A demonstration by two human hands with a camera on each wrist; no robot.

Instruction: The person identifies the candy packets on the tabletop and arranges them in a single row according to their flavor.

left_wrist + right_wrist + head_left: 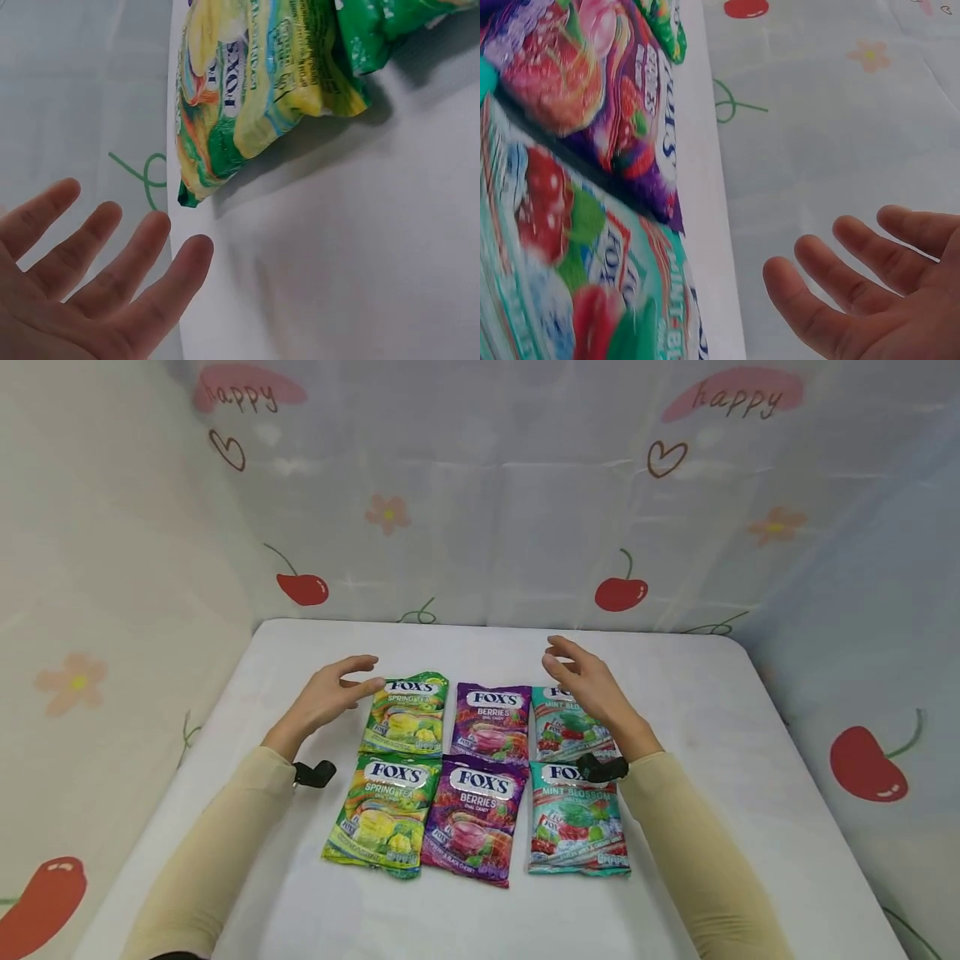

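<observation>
Candy bags marked FOX'S lie face up in a back row and a front row. At the left are a back Spring Tea bag and a front one, both green and yellow. Purple Berries bags form the middle pair, and teal Mint Blossom bags the right pair. My left hand holds nothing; its relaxed fingers are beside the back Spring Tea bag's top corner. Over the back Mint Blossom bag hovers my right hand, fingers loosely bent and bare, partly hiding that bag.
A white table carries the bags. Behind it hangs a pale curtain printed with cherries, flowers and hearts, with side walls of similar print. Black wrist devices sit by both cuffs, the right one overlapping the front Mint Blossom bag.
</observation>
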